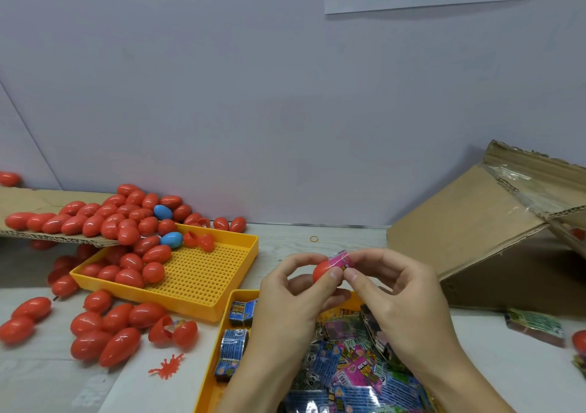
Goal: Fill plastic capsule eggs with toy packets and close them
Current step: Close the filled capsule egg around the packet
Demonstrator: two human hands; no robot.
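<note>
Head view looks down at a pale wall (253,95) rising behind a whitish table (333,238). At right, a tipped cardboard box (475,232) fills the far corner; at left, a cardboard flap (38,203) spills red eggs (104,219) into a perforated yellow tray (203,273), more lying loose at the table's left edge. A second yellow tray (206,390), near the front edge, holds toy packets (355,377). Bare tabletop lies between box and trays. Above that tray, the left hand (291,295) grips a red egg half (323,271); the right hand (393,289) pinches a pink packet (341,258) at its mouth.
</note>
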